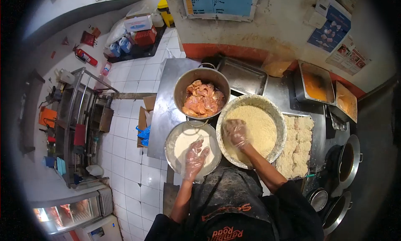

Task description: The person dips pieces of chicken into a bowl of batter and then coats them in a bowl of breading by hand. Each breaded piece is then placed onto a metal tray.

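Black cloth apron [221, 195] at six o'clock, the hands are apart: left hand [195, 159], fingers spread, over white liquid batter [184, 143]; right hand [237, 133], grip too blurred to tell, nearer the yellow crumbs [260, 124], whose round metal pan [282, 132] lies at the left's two o'clock.

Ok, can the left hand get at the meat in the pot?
Likely yes: the left hand is over the neighbouring bowl, and the open pot leaves the meat uncovered; only its rim stands between.
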A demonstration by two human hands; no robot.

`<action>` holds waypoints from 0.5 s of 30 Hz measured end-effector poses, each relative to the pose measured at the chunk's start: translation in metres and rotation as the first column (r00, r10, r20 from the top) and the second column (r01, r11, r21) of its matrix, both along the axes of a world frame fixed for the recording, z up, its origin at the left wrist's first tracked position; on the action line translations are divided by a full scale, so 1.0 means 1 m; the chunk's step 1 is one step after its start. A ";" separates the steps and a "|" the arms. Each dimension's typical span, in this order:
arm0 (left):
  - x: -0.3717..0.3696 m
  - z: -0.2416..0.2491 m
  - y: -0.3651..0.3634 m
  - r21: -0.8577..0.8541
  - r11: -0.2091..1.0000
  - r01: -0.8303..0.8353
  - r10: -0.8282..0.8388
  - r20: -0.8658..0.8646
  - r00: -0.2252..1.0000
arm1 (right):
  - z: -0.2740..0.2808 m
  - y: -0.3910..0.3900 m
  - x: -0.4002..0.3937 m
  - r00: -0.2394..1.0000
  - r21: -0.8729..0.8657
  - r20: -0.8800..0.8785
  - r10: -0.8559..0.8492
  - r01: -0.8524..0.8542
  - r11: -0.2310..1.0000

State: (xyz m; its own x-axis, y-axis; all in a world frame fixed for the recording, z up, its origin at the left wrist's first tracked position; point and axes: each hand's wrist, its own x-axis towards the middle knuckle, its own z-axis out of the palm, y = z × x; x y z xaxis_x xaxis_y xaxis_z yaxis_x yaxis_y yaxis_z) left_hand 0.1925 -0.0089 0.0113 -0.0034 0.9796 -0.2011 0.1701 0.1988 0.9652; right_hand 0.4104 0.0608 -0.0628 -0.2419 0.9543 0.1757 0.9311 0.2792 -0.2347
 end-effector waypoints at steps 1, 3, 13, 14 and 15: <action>-0.001 0.001 -0.005 0.014 1.000 -0.005 0.005 -0.006 1.000 | -0.002 0.002 0.009 1.000 -0.008 -0.003 0.009 -0.009 1.000; -0.001 0.005 -0.004 0.013 1.000 -0.005 0.006 -0.043 0.999 | -0.002 0.026 0.045 0.994 -0.276 -0.038 0.100 -0.107 0.955; 0.012 0.005 -0.004 0.049 0.997 0.061 -0.061 0.004 0.998 | 0.032 0.071 0.065 0.801 -0.599 -0.124 0.586 -0.531 0.600; 0.013 0.005 -0.004 0.042 0.998 0.044 -0.045 0.029 0.999 | 0.035 0.072 0.064 0.793 -0.610 -0.131 0.596 -0.538 0.582; 0.013 0.003 -0.005 0.042 0.998 0.040 -0.041 0.031 0.999 | 0.036 0.072 0.065 0.788 -0.619 -0.139 0.600 -0.542 0.568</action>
State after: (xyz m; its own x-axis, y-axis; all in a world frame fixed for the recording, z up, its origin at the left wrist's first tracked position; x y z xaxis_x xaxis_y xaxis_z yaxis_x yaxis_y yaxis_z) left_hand 0.2058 -0.0138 0.0144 0.0424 0.9863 -0.1594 0.1467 0.1517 0.9775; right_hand 0.4756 0.1330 -0.0271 -0.7591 0.4960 -0.4216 0.6510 0.5849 -0.4838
